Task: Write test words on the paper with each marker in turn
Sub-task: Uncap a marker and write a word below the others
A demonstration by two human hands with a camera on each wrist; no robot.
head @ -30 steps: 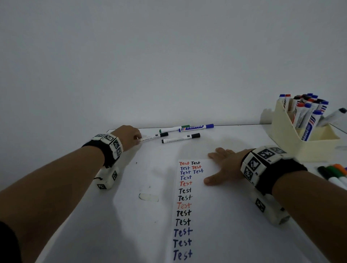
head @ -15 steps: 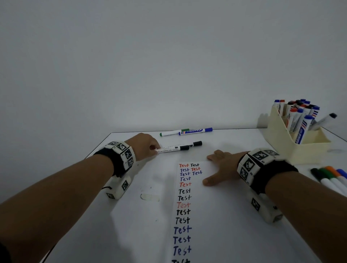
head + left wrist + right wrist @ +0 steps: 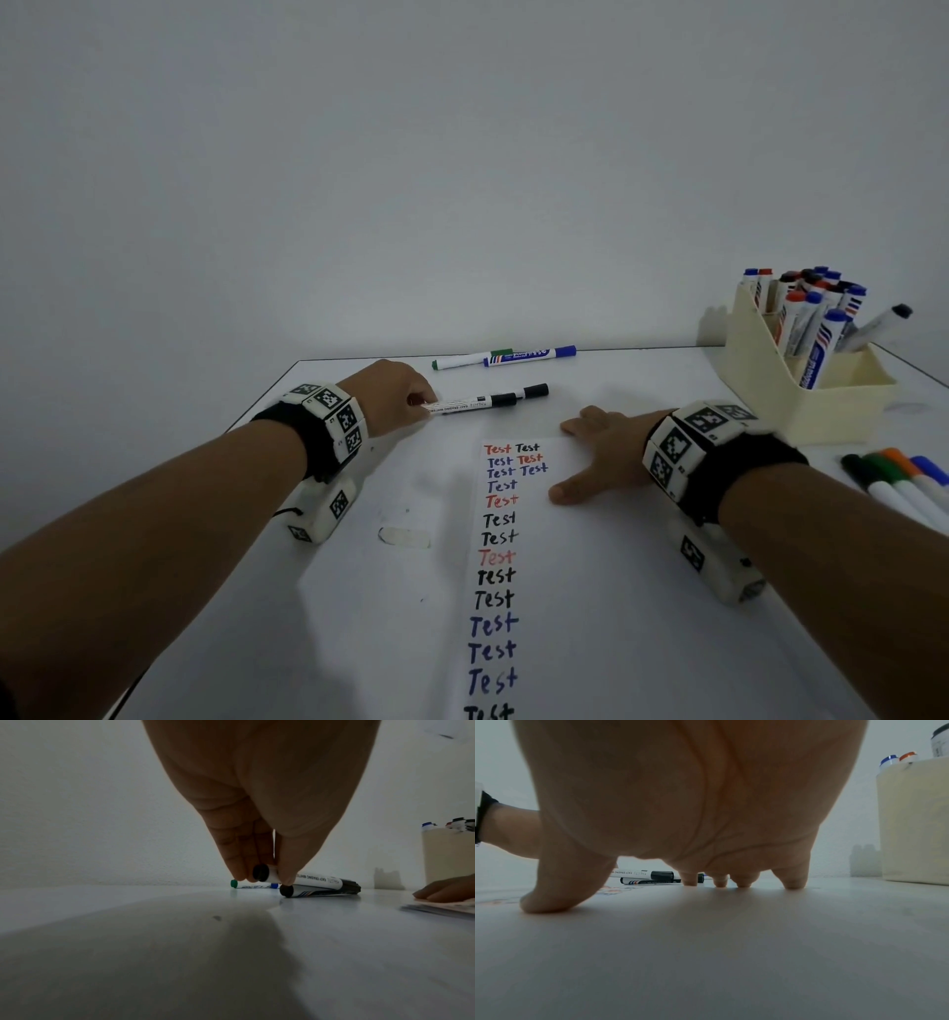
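Marker pinched, paper pinned.
My left hand pinches a black marker just beyond the paper; my right hand lies spread flat on it.

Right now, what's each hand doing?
Left hand: pinching the black-capped white marker by its tail end.
Right hand: open, flat on the white paper strip.

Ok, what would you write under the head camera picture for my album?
Left hand pinches a black marker while the right hand lies flat on the paper.
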